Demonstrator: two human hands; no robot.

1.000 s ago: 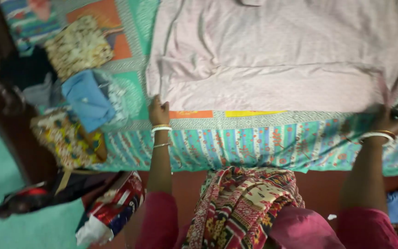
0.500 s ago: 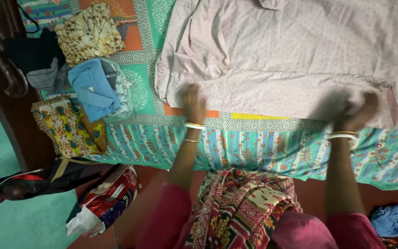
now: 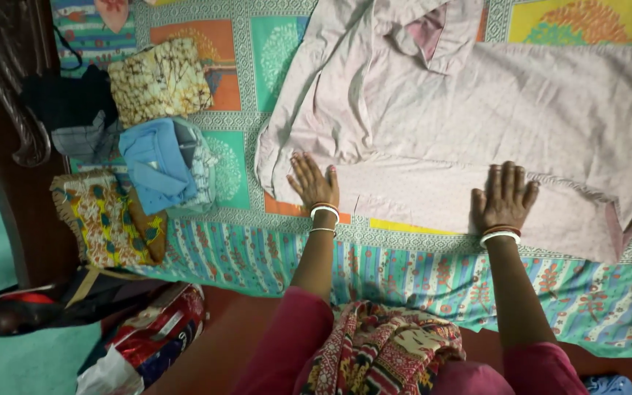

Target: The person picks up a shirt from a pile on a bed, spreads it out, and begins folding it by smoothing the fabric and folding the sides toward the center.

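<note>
Both hands lie flat, fingers spread — left hand (image 3: 314, 181) and right hand (image 3: 505, 195) pressing the pink garment (image 3: 477, 124) on the bedsheet (image 3: 404, 249), gripping nothing.

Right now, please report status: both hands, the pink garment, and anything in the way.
Left hand and right hand flat, open, on pale pink garment. Garment spread on patterned bedspread. Folded clothes lie left, apart.

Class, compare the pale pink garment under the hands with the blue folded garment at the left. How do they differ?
The pink garment is spread wide and flat; the blue garment is folded small. Both hands, left hand and right hand, press the pink one; nothing touches the blue one. Both lie on the patterned bedspread.
</note>
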